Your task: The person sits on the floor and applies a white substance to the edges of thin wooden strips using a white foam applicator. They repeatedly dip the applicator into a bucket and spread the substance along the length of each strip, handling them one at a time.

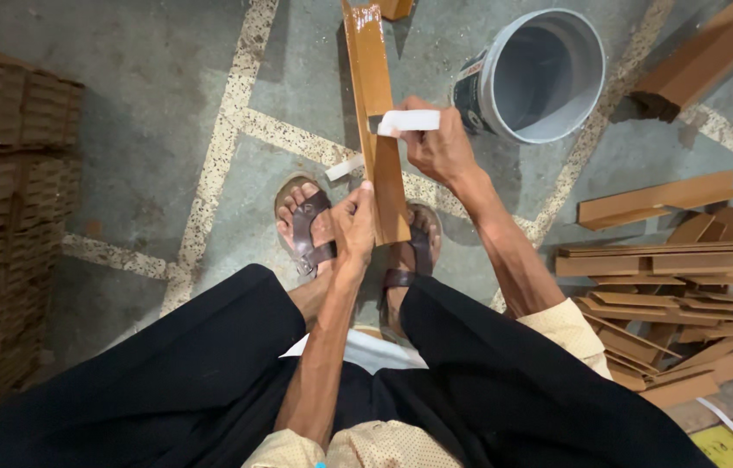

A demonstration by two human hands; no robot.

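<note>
- Head view: left hand point(354, 227) fingers grip the strip's point(377, 130) lower end, above the floor.
- Right hand point(436, 143) fingers pinch a white brush point(408, 121) against it.
- Upper part looks glossy; a stack of strips point(670, 286) lies beside the bucket point(540, 74).

Glossy brown cardboard strip point(377, 121) upright, white brush point(408, 122) on it.

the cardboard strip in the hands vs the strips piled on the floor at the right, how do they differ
The held cardboard strip is gripped at its near end by the left hand and points away from the person; the piled strips lie loose and crisscrossed on the floor. The held strip looks glossy and wet on its face, where the right hand presses a white brush; the piled ones look dull and dry. Both are brown, long and narrow.
</note>
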